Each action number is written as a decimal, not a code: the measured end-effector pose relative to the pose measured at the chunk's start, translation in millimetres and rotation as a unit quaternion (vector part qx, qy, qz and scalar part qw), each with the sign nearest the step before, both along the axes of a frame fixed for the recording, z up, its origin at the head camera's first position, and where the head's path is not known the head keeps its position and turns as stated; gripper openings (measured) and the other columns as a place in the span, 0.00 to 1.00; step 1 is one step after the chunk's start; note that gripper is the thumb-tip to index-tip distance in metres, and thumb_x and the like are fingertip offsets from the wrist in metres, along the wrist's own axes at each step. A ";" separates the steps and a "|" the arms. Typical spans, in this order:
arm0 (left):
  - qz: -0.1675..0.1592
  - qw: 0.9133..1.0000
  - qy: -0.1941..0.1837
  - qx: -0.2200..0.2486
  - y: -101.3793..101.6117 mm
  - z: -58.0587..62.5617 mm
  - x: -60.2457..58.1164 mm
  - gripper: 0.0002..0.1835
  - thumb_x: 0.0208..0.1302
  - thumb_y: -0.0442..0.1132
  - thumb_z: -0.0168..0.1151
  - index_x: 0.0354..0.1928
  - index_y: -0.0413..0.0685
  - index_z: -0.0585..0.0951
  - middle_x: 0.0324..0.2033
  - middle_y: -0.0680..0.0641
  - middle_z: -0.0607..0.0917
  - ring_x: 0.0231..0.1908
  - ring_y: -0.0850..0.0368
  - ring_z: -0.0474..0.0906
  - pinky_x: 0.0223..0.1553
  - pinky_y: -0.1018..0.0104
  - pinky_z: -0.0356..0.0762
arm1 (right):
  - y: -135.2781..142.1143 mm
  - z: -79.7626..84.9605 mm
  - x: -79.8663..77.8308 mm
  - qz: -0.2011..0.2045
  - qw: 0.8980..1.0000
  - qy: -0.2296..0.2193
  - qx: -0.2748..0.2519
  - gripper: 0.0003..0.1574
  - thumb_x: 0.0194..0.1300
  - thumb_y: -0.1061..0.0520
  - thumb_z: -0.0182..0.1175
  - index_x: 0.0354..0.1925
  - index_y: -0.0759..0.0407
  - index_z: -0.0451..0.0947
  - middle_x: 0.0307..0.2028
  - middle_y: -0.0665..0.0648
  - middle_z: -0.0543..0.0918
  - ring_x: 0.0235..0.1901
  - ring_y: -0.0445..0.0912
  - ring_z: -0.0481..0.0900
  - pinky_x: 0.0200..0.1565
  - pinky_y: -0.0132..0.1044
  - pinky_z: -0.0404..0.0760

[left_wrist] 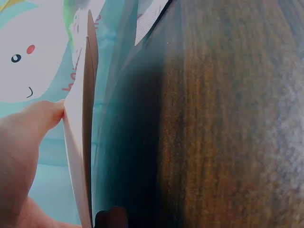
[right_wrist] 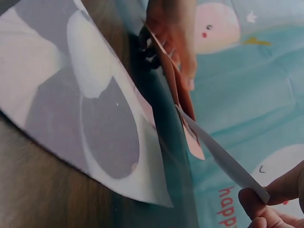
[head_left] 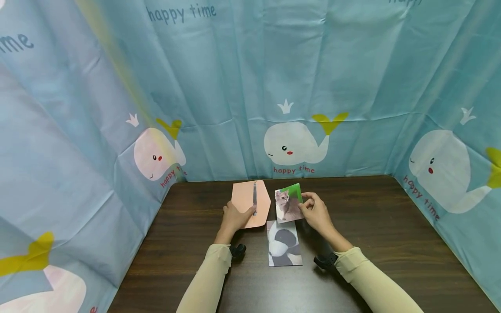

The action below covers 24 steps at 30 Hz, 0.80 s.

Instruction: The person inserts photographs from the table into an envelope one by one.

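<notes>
My left hand (head_left: 234, 217) grips a peach envelope (head_left: 243, 195), thumb on its front face. A narrow grey-blue strip shows down the envelope's front; whether it is a slit or something inside, I cannot tell. In the left wrist view the envelope (left_wrist: 78, 128) is nearly edge-on and held off the table. My right hand (head_left: 318, 216) pinches a cat picture card (head_left: 287, 204) by its right edge. Seen in the right wrist view, that card (right_wrist: 225, 159) is thin, edge-on, its far end near the envelope. A grey-and-white picture card (head_left: 283, 244) lies below it on the table.
The dark wood table (head_left: 188, 261) is bordered by a blue whale-print curtain (head_left: 235, 87) at the back and both sides. Each wrist carries a black strapped device (head_left: 326, 261).
</notes>
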<state>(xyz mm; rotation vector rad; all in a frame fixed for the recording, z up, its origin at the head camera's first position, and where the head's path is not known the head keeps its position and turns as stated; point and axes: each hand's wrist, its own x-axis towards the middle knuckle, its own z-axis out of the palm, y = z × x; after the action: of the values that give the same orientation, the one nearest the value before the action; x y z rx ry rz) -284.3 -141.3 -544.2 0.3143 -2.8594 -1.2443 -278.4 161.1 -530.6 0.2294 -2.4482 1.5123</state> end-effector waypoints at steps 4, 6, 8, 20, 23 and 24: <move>0.002 1.000 0.002 0.002 0.8 0.5 -0.7 0.64 0.63 0.69 0.71 0.79 0.25 0.55 0.67 0.22 0.66 0.62 0.26 0.75 0.65 0.34 0.74 | -11.5 0.1 -8.0 0.000 1.000 -0.003 -0.008 0.23 0.69 0.68 0.69 0.60 0.70 0.78 0.25 0.55 0.84 0.23 0.38 0.73 0.32 0.32 0.71; 0.002 1.000 0.003 0.001 0.1 -0.6 -1.4 0.64 0.63 0.69 0.71 0.79 0.25 0.55 0.67 0.22 0.66 0.62 0.27 0.75 0.65 0.34 0.74 | -17.0 -0.5 -13.1 -0.001 1.000 -0.006 -0.010 0.23 0.70 0.67 0.69 0.60 0.69 0.79 0.25 0.55 0.84 0.23 0.38 0.73 0.32 0.33 0.71; 0.002 1.000 0.002 0.001 -0.2 -2.2 -1.7 0.64 0.63 0.69 0.71 0.79 0.26 0.55 0.67 0.23 0.66 0.62 0.27 0.74 0.65 0.34 0.74 | -22.2 -2.0 -17.4 -0.004 1.000 -0.010 -0.012 0.23 0.69 0.67 0.69 0.60 0.69 0.79 0.26 0.55 0.85 0.23 0.37 0.73 0.33 0.33 0.71; 0.000 1.000 0.004 0.007 -0.6 -5.9 -0.4 0.64 0.63 0.69 0.71 0.80 0.26 0.54 0.69 0.22 0.65 0.65 0.25 0.73 0.66 0.34 0.73 | -52.9 -7.4 -33.0 0.007 0.999 -0.031 -0.027 0.24 0.71 0.66 0.69 0.62 0.69 0.78 0.27 0.56 0.86 0.27 0.42 0.77 0.40 0.41 0.75; 0.001 1.000 0.008 0.003 -0.6 -5.3 -1.4 0.64 0.63 0.69 0.71 0.80 0.26 0.55 0.68 0.22 0.65 0.65 0.25 0.72 0.66 0.34 0.73 | -61.0 -6.5 -38.1 0.004 0.999 -0.028 -0.029 0.24 0.71 0.65 0.69 0.62 0.68 0.78 0.27 0.55 0.87 0.29 0.43 0.79 0.43 0.43 0.76; 0.001 1.000 0.008 0.003 -0.5 -4.9 -1.4 0.64 0.63 0.69 0.71 0.80 0.26 0.55 0.68 0.23 0.65 0.65 0.25 0.72 0.66 0.34 0.73 | -63.5 -6.6 -39.5 0.002 0.999 -0.030 -0.029 0.24 0.72 0.64 0.69 0.62 0.68 0.78 0.27 0.55 0.87 0.30 0.43 0.80 0.43 0.43 0.76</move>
<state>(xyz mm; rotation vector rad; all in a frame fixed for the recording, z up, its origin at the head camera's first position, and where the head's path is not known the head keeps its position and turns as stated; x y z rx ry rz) -285.7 -141.8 -549.0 0.3062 -2.8406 -1.2494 -317.9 97.7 -537.1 0.1807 -2.4465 1.6109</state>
